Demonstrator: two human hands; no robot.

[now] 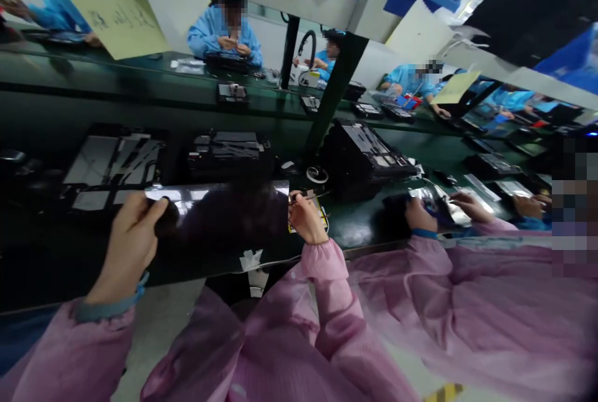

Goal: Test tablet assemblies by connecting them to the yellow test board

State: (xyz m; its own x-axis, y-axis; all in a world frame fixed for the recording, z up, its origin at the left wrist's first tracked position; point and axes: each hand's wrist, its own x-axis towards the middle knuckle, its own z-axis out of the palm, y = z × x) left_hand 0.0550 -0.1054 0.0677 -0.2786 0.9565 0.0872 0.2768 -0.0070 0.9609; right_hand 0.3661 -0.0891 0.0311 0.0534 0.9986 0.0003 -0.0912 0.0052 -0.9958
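Observation:
A dark glossy panel [224, 215] lies flat on the green bench in front of me. My left hand [133, 237] grips its left end, fingers curled over the edge. At the panel's right end my right hand [306, 218] is closed in a pinch on a thin metal tool [314, 196], whose tip points right beside a small yellow label [322, 212]. Both my sleeves are pink.
Black trays with parts [116, 165] [228, 149] [369, 153] stand behind the panel on the green bench [434, 153]. A tape roll [317, 174] lies near a dark post [334, 90]. A co-worker in pink [467, 290] works at my right; people in blue sit across.

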